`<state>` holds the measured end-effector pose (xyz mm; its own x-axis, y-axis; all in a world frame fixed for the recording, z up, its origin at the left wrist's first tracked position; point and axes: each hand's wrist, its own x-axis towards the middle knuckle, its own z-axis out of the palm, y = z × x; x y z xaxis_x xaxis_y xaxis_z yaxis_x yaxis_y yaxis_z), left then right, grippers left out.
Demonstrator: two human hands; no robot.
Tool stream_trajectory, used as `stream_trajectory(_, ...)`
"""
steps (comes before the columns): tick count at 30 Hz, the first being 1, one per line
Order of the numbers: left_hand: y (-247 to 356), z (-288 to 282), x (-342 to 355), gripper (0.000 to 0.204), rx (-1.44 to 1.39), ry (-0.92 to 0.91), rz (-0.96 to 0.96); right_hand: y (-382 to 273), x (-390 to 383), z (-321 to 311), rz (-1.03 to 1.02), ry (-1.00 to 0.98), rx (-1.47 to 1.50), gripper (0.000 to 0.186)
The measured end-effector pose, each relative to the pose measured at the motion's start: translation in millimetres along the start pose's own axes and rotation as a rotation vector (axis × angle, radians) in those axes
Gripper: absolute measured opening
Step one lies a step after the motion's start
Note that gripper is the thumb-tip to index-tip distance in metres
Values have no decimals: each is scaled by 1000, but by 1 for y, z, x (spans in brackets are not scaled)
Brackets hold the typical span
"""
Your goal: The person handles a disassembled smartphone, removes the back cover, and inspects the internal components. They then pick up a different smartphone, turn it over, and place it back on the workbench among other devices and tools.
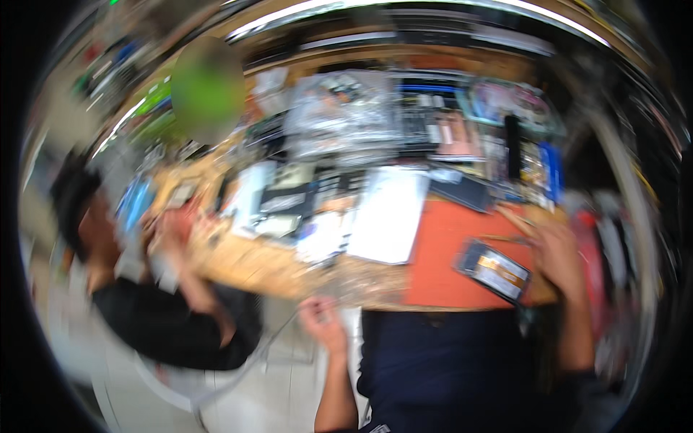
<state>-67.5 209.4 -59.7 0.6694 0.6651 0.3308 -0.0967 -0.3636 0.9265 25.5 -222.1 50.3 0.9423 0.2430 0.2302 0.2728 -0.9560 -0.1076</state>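
Note:
My right hand (pixel 557 252) rests at the right end of the bench, over the edge of an orange-red mat (pixel 444 234). A thin stick-like tool (pixel 504 238) reaches to its fingers; blur hides whether they grip it. Left of this hand, a dark-framed phone-like device (pixel 497 271) with a bright white and yellow face lies tilted on the mat. My left hand (pixel 323 322) hangs just off the bench's front edge, its fingers partly curled and smeared by motion. I cannot make out anything in it.
White sheets (pixel 388 214) lie left of the mat, beside a dark flat case (pixel 460 189). Clear plastic bags (pixel 343 112) and small parts crowd the back. At left, a co-worker in a black top (pixel 162 321) works at the wooden bench (pixel 263 261). Another person in green (pixel 208 90) is beyond.

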Motion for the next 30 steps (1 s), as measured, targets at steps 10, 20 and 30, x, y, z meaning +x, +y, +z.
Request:
stream_trajectory(10,91,25,-79,29,-223,-591,145,-129,-38,21,-108,212,995,14)
stream_trajectory(20,62,36,-35,19,-627,-94,-97,-179,-9,47,-321,72,901,11)
stream_trajectory(30,-5,16,-14,41,-93,99,-65,-176,-3,54,-401,34,810,6)
